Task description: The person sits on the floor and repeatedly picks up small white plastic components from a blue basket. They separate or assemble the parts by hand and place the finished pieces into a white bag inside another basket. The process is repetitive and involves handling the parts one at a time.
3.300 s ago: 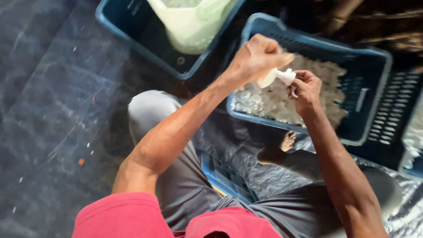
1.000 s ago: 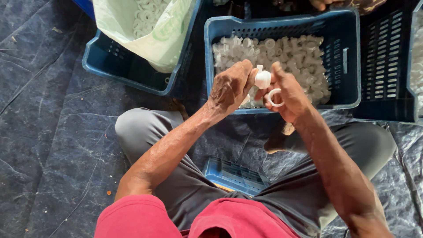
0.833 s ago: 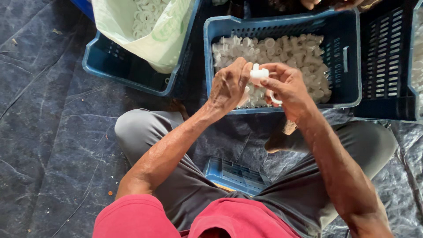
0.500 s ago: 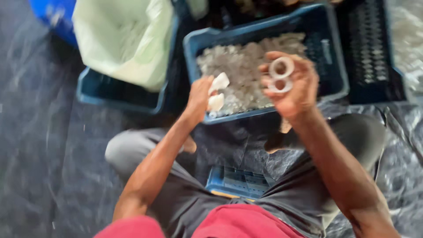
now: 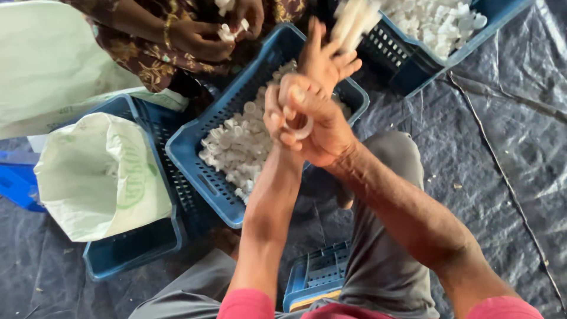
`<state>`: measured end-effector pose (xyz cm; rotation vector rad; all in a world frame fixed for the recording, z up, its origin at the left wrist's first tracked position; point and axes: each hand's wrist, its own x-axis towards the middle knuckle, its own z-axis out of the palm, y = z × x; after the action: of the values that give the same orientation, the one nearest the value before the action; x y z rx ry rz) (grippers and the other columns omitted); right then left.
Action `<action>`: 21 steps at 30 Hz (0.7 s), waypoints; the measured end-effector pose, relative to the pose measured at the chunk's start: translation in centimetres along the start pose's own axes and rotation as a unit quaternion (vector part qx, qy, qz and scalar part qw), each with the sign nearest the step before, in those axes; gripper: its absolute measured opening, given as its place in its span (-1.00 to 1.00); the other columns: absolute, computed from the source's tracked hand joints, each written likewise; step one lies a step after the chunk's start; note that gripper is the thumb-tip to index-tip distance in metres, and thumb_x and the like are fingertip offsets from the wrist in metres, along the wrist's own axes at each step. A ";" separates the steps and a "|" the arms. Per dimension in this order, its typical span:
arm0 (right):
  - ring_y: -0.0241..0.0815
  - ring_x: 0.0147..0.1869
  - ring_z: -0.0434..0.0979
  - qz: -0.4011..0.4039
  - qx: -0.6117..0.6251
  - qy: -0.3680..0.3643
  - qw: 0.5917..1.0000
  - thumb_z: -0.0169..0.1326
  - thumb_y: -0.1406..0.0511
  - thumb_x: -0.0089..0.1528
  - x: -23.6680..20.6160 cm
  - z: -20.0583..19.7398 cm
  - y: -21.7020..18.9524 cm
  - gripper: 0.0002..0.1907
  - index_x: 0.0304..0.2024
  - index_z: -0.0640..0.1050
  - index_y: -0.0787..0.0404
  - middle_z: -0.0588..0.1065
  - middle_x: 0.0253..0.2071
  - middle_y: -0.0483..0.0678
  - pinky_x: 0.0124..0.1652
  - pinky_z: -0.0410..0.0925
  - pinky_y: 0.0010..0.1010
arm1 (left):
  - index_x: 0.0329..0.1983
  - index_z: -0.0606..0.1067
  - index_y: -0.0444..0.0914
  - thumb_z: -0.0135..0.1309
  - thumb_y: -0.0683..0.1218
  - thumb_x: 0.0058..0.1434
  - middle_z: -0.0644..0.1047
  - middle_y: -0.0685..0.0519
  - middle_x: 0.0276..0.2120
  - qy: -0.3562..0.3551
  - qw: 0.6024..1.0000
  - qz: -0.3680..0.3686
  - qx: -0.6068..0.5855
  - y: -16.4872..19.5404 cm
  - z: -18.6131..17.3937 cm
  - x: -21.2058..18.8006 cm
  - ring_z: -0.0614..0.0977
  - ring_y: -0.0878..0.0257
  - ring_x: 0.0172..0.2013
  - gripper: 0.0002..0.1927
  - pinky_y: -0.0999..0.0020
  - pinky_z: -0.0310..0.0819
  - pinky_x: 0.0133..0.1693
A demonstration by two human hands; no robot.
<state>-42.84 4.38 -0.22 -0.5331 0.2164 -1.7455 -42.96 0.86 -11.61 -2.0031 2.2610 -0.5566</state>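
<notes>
The right hand (image 5: pixel 316 127), just above the middle of the frame, has its fingers curled tight around a smooth white plastic ring (image 5: pixel 302 129), which hangs from the fingertips. The left hand (image 5: pixel 328 56) reaches past it toward the top centre, fingers spread apart, with a blurred pale piece (image 5: pixel 354 20) at the fingertips; whether it is gripped cannot be told. Both wrists cross over a blue plastic crate (image 5: pixel 207 177) with slotted lattice walls, half full of small white plastic parts (image 5: pixel 242 145), stubby and tube-shaped. The crossed forearms hide the crate's right portion.

At the upper right a second blue crate (image 5: pixel 413 65) holds more white parts. At the left, a pale green woven sack (image 5: pixel 97 177), crinkled and open-mouthed, sits inside a third blue crate (image 5: pixel 130 254). At the top left another person's hands (image 5: pixel 207 35), in a brown patterned sleeve, hold small white pieces. A small blue lattice crate (image 5: pixel 316 277) lies at bottom centre between grey trouser legs. Wrinkled dark plastic sheeting (image 5: pixel 502 177) covers the floor.
</notes>
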 end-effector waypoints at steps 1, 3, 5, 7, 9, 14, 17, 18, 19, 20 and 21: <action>-0.24 -0.43 0.41 -0.020 -0.003 -0.012 1.000 0.14 0.16 0.45 0.0 -0.2 -0.8 -0.63 -0.34 0.45 0.27 0.44 -0.33 0.01 -0.50 0.25 -0.56 | -0.13 0.42 -0.17 -0.13 -0.03 0.56 0.44 0.18 -0.34 0.042 0.996 -0.003 0.076 0.6 -1.8 -0.8 0.46 0.45 -0.54 -0.82 0.71 0.16 -0.58; -0.24 -0.40 0.42 -0.036 -0.045 0.047 0.997 0.12 0.18 0.43 0.2 -0.6 -1.8 -0.72 -0.21 0.47 0.28 0.42 -0.34 -0.03 -0.45 0.31 -0.49 | -0.04 0.43 -0.18 -0.11 0.00 0.56 0.46 0.22 -0.30 0.096 0.993 0.004 0.072 1.4 -3.3 -0.2 0.45 0.48 -0.53 -0.82 0.72 0.17 -0.55; -0.23 -0.38 0.46 -0.041 -0.093 0.104 0.989 0.12 0.24 0.41 0.4 -1.1 -2.2 -0.80 -0.10 0.48 0.27 0.41 -0.33 -0.04 -0.43 0.36 -0.45 | -0.07 0.48 -0.19 -0.07 0.01 0.51 0.51 0.18 -0.31 -0.016 0.947 0.170 -0.271 0.2 -0.4 3.2 0.49 0.43 -0.47 -0.81 0.62 0.25 -0.48; -0.21 -0.33 0.53 -0.040 -0.133 0.175 0.975 0.13 0.29 0.36 0.4 -2.1 -3.1 -0.85 -0.12 0.47 0.23 0.45 -0.32 -0.04 -0.43 0.41 -0.40 | -0.10 0.53 -0.19 -0.02 0.02 0.45 0.56 0.14 -0.32 -0.208 0.671 0.187 -0.687 -1.0 5.1 6.7 0.54 0.39 -0.41 -0.79 0.53 0.34 -0.40; -0.19 -0.31 0.54 -0.034 -0.142 0.214 0.966 0.16 0.28 0.41 0.0 -3.0 -4.2 -0.84 -0.17 0.47 0.22 0.46 -0.34 -0.05 -0.40 0.43 -0.36 | -0.12 0.58 -0.20 0.03 0.03 0.40 0.61 0.10 -0.33 -0.217 0.634 0.118 -0.733 -4.6 12.0 6.7 0.58 0.34 -0.36 -0.77 0.44 0.42 -0.33; -0.14 -0.23 0.55 -0.011 -0.169 0.246 0.954 0.14 0.30 0.45 -0.6 -4.7 -4.5 -0.86 -0.17 0.51 0.23 0.48 -0.28 -0.03 -0.26 0.44 -0.32 | -0.18 0.68 -0.15 0.18 0.06 0.27 0.68 -0.15 -0.25 -0.182 0.849 -0.012 -0.495 -16.3 22.8 3.4 0.72 0.00 -0.16 -0.77 0.15 0.54 -0.12; -0.16 -0.23 0.52 0.021 -0.216 0.254 0.942 0.14 0.39 0.48 -0.1 -5.0 -3.5 -0.89 -0.16 0.49 0.23 0.46 -0.27 -0.02 -0.29 0.35 -0.36 | -0.16 0.64 -0.13 0.12 -0.04 0.22 0.69 -0.14 -0.19 -0.246 0.883 0.063 -0.395 -19.4 24.6 2.4 0.73 -0.06 -0.10 -0.82 0.08 0.58 -0.06; -0.17 -0.24 0.51 0.026 -0.226 0.247 0.942 0.15 0.40 0.49 0.2 -5.1 -3.2 -0.89 -0.15 0.50 0.22 0.47 -0.26 -0.01 -0.31 0.33 -0.36 | -0.15 0.62 -0.15 0.19 -0.05 0.11 0.67 -0.16 -0.18 -0.241 0.881 0.092 -0.396 -19.7 24.8 2.5 0.70 -0.11 -0.11 -0.77 0.03 0.55 -0.09; -0.17 -0.25 0.50 0.032 -0.235 0.240 0.941 0.15 0.41 0.50 0.4 -5.1 -2.8 -0.89 -0.15 0.51 0.22 0.47 -0.25 0.00 -0.33 0.31 -0.37 | -0.15 0.61 -0.17 0.25 -0.05 0.01 0.64 -0.18 -0.17 -0.237 0.878 0.123 -0.397 -19.7 25.0 2.5 0.66 -0.15 -0.12 -0.69 -0.01 0.52 -0.13; -0.17 -0.26 0.49 0.034 -0.228 0.215 0.949 0.15 0.40 0.52 0.7 -5.1 -2.6 -0.88 -0.15 0.52 0.22 0.48 -0.24 0.01 -0.34 0.30 -0.37 | -0.14 0.59 -0.18 0.32 -0.06 -0.10 0.62 -0.20 -0.17 -0.234 0.873 0.154 -0.399 -19.4 25.2 2.5 0.63 -0.19 -0.13 -0.60 -0.06 0.50 -0.16; -0.17 -0.28 0.47 0.041 -0.227 0.207 0.951 0.15 0.39 0.53 0.9 -5.0 -2.4 -0.86 -0.16 0.52 0.23 0.48 -0.26 0.00 -0.35 0.28 -0.38 | -0.14 0.58 -0.17 0.30 -0.08 -0.09 0.63 -0.18 -0.17 -0.247 0.873 0.163 -0.386 -19.2 25.4 2.5 0.64 -0.18 -0.12 -0.61 -0.05 0.51 -0.15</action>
<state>-47.33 3.43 -3.39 -0.4674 0.9411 -1.7133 -17.91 -8.82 -28.82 -1.6042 2.5619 0.9260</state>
